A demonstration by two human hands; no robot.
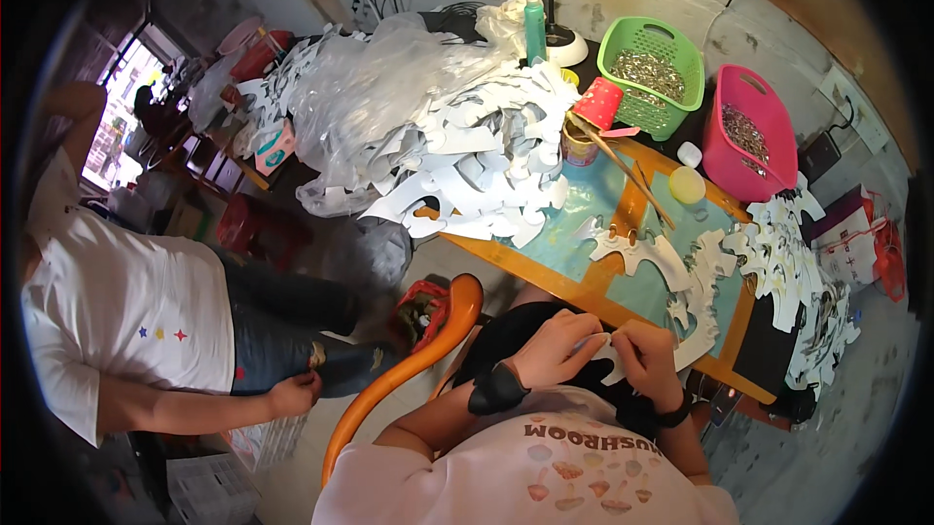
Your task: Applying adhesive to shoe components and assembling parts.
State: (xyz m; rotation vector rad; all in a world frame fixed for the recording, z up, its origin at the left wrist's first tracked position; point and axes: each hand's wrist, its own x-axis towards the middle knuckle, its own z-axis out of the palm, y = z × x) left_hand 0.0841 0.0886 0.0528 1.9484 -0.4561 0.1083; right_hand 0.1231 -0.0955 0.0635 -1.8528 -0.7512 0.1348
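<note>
From where I stood, the left hand (553, 348) and right hand (650, 360) both pinched a white piece (610, 358), held close in (presumably for steadier fingerwork).

White piece (611, 362), partly hidden

Fisheye view as I receive it: rim black, edges bowed; bright opening (119, 121) at left overexposed, white pile (477, 150) strongly lit, lower left dim.
</note>
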